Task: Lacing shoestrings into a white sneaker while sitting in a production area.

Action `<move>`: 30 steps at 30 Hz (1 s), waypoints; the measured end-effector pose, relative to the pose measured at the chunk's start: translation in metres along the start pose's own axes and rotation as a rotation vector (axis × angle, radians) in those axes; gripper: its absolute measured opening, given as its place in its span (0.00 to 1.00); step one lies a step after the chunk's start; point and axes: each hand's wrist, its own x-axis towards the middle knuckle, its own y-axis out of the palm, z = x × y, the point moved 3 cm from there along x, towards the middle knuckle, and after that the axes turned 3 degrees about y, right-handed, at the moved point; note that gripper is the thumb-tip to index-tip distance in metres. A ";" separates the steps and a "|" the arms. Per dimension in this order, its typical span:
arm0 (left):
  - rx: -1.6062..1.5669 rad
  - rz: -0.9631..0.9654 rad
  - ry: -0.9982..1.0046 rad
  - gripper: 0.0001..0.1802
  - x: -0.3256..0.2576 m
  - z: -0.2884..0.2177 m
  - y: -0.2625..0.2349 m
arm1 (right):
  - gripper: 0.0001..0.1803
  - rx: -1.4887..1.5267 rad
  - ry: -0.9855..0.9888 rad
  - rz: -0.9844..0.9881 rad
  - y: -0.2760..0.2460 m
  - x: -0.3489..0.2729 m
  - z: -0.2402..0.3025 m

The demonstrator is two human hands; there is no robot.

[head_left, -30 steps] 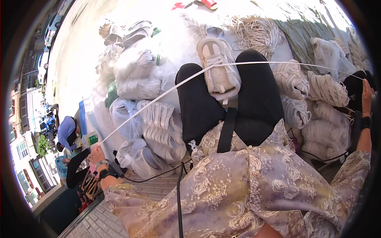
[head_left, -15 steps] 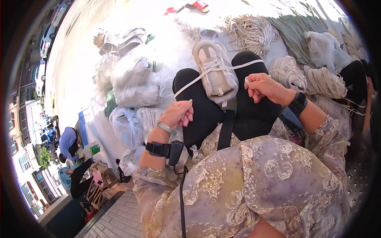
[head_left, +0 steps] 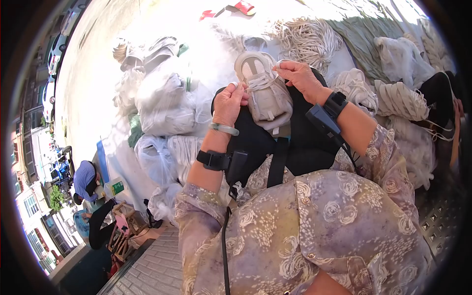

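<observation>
Shoe beige, white laces, on lap btwn L hand, R hand.

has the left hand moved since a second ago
Yes. The left hand was flung out low beside the plastic bags; now it is up at the beige shoe on the lap, pinching the white lace.

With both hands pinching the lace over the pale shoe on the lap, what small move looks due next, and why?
Probably feed the lace end in the right hand into an eyelet of the beige shoe. The shoe lies sole-down on the lap, the white lace crosses its upper, and the left hand pinches the other end at the shoe's side.
</observation>
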 end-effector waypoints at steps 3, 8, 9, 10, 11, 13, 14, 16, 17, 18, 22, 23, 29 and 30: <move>0.027 0.127 -0.018 0.13 -0.020 -0.011 0.009 | 0.08 0.016 -0.006 -0.054 -0.004 -0.009 -0.005; 0.760 0.188 0.584 0.12 -0.024 -0.012 0.039 | 0.07 0.132 0.001 -0.062 -0.001 -0.010 -0.014; 0.854 0.176 0.586 0.12 -0.022 -0.009 0.046 | 0.06 0.152 -0.010 -0.047 -0.001 -0.010 -0.015; 0.949 0.163 0.588 0.12 -0.020 -0.011 0.049 | 0.05 0.173 -0.023 -0.031 0.000 -0.011 -0.015; 0.949 0.164 0.590 0.12 -0.018 -0.013 0.051 | 0.05 0.173 -0.024 -0.033 0.002 -0.011 -0.015; 0.912 0.114 0.397 0.14 -0.012 -0.015 0.050 | 0.03 0.159 -0.056 -0.035 0.003 -0.013 -0.016; 0.912 0.115 0.397 0.14 -0.009 -0.014 0.050 | 0.03 0.159 -0.055 -0.037 0.002 -0.012 -0.017; 0.845 0.100 0.342 0.15 -0.001 -0.011 0.048 | 0.02 0.119 -0.102 -0.056 0.001 -0.010 -0.017; 0.845 0.102 0.341 0.15 -0.001 -0.009 0.049 | 0.02 0.120 -0.100 -0.057 0.001 -0.009 -0.019; 0.834 0.090 0.358 0.15 -0.001 -0.008 0.049 | 0.02 0.100 -0.114 -0.068 0.001 -0.009 -0.020; 0.801 0.082 0.364 0.15 -0.001 -0.006 0.049 | 0.03 0.035 -0.158 -0.079 0.003 -0.009 -0.016; 0.802 0.083 0.362 0.15 -0.001 -0.006 0.049 | 0.03 0.036 -0.156 -0.079 0.003 -0.009 -0.015; 0.713 0.053 0.375 0.15 -0.002 -0.003 0.048 | 0.06 -0.366 -0.346 -0.166 0.001 -0.004 -0.006; 0.607 0.033 0.353 0.15 -0.003 -0.001 0.045 | 0.07 -0.402 -0.345 -0.155 0.001 -0.004 -0.005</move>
